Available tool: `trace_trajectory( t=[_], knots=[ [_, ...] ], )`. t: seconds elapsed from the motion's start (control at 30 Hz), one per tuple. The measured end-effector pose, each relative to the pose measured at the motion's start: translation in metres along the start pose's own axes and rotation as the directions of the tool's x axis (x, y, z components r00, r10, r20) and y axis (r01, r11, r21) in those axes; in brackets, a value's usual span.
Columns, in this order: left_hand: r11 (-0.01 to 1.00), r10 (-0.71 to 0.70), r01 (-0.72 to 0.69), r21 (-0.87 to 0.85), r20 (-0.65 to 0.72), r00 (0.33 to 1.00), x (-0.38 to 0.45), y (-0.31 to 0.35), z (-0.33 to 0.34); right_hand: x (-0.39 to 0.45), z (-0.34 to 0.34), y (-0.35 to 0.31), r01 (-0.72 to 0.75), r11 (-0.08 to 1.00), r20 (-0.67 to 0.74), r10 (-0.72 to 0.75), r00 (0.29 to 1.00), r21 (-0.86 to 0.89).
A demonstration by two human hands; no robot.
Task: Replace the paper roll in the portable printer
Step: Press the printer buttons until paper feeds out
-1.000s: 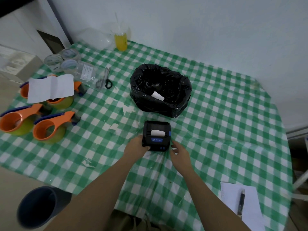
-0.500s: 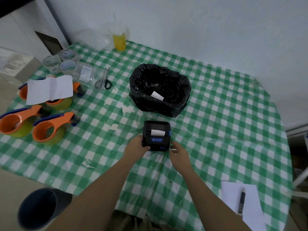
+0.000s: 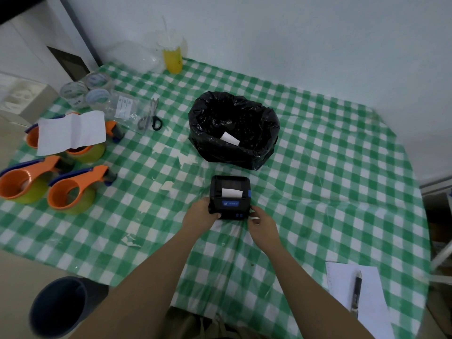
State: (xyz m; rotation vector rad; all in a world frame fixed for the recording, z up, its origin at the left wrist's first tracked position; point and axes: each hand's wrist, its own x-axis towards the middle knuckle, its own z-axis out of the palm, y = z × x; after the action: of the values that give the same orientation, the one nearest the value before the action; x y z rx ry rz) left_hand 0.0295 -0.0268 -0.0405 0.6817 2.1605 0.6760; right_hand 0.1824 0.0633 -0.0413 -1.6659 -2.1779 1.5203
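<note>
A small black portable printer (image 3: 230, 192) with a blue label sits on the green checked tablecloth (image 3: 318, 192), its lid closed. A short white paper strip (image 3: 231, 192) sticks out of its slot. My left hand (image 3: 200, 215) grips the printer's near left corner. My right hand (image 3: 261, 221) touches its near right corner, fingers curled against the side. Behind the printer stands a bin lined with a black bag (image 3: 233, 130), with a white paper scrap (image 3: 230, 138) inside.
Three orange tape dispensers (image 3: 71, 189) and a white sheet (image 3: 71, 132) lie at the left. Scissors (image 3: 152, 116), tape rolls (image 3: 85, 90) and a yellow drink cup (image 3: 172, 57) are at the back left. Paper with a pen (image 3: 357, 289) lies near right. A grey bin (image 3: 58, 307) stands below the table.
My right hand has closed in onto the printer's near right corner. The left hand keeps its grip; the printer has not moved.
</note>
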Motion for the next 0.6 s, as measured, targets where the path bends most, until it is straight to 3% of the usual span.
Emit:
trace_trajectory(
  t=[0.6],
  knots=[
    [1.0,0.001,-0.001,-0.002,0.01,1.0,-0.0056,0.0052,-0.0029,-0.0036,-0.0023,-0.0012,0.013,0.999,0.037,-0.012,0.999,-0.037]
  ],
)
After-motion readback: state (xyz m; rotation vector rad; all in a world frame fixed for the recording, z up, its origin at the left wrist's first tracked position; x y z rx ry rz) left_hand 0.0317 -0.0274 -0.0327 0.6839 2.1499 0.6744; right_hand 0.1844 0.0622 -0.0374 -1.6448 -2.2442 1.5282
